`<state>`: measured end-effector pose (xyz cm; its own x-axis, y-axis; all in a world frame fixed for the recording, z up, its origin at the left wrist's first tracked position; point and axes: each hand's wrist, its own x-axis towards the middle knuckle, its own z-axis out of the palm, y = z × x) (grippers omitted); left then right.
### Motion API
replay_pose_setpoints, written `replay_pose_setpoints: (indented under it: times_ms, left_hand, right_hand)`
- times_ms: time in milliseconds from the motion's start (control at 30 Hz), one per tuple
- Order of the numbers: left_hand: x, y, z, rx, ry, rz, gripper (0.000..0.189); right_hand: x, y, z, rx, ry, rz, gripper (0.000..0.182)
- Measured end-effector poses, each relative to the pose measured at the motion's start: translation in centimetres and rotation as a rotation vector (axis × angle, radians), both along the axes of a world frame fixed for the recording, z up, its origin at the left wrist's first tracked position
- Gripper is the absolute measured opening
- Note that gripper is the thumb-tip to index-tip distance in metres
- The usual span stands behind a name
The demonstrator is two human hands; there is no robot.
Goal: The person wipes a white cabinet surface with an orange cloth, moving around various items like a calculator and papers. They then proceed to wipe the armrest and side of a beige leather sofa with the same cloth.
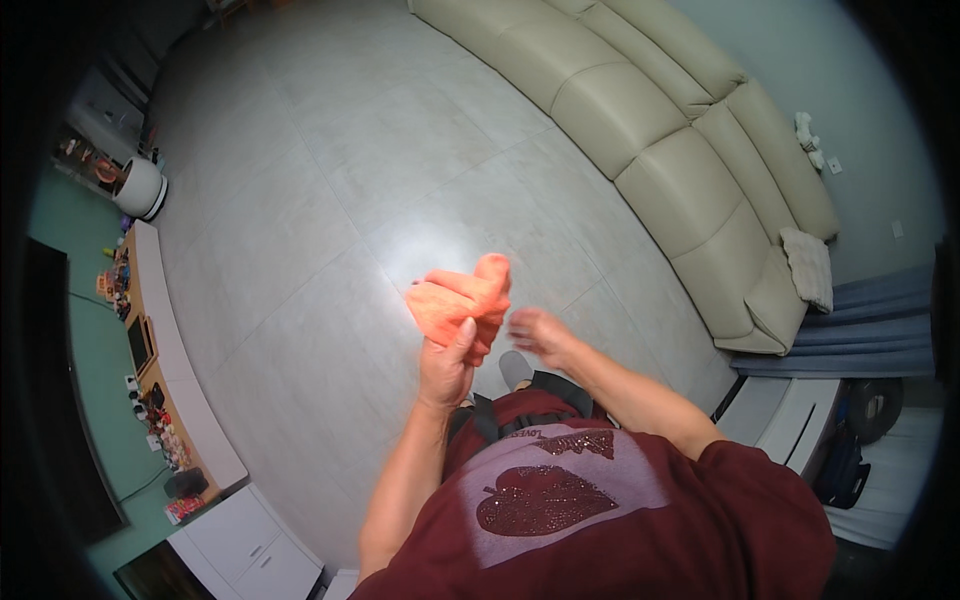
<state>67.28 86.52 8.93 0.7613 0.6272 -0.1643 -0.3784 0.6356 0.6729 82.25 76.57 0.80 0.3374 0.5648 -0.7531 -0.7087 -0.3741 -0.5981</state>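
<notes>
A bunched orange cloth is held up in front of my body, folded over itself with one rounded end sticking upward. My left hand grips its lower part, thumb lying across the fabric. Just to the right of the cloth is my right hand, blurred and a little apart from it. Its fingers are loosely bent, and I see nothing in them. Below the hands, a grey shoe shows on the floor.
Grey floor tiles spread ahead. A beige leather sofa runs along the right, with a cushion at its near end. On the left stand a long low cabinet bearing small items, a white planter and a white cupboard.
</notes>
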Motion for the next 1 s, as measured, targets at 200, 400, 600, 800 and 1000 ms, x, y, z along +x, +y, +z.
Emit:
replay_pose_setpoints:
  times_ms: [200,400,600,800,1000]
  left_hand:
    - [-1.4,-2.0,-0.8,0.132,0.175,-0.228,0.024]
    - [-2.8,-2.1,-0.6,0.201,0.271,-0.088,0.037]
    - [-2.8,-1.4,-0.7,0.049,0.127,0.055,0.043]
    - [-3.3,1.8,-0.4,-0.149,0.018,-0.052,0.039]
    - [-2.2,3.8,0.4,-0.258,-0.044,-0.208,0.04]
  right_hand:
    - [-2.0,3.7,1.7,0.802,-0.153,0.335,0.027]
    - [-3.2,4.5,5.9,0.868,0.0,0.034,0.042]
    - [-2.7,4.3,4.4,0.858,0.655,-0.101,0.073]
    - [-3.4,2.4,4.6,0.732,0.632,0.089,0.092]
    - [-4.5,1.0,2.5,0.801,0.594,0.189,0.086]
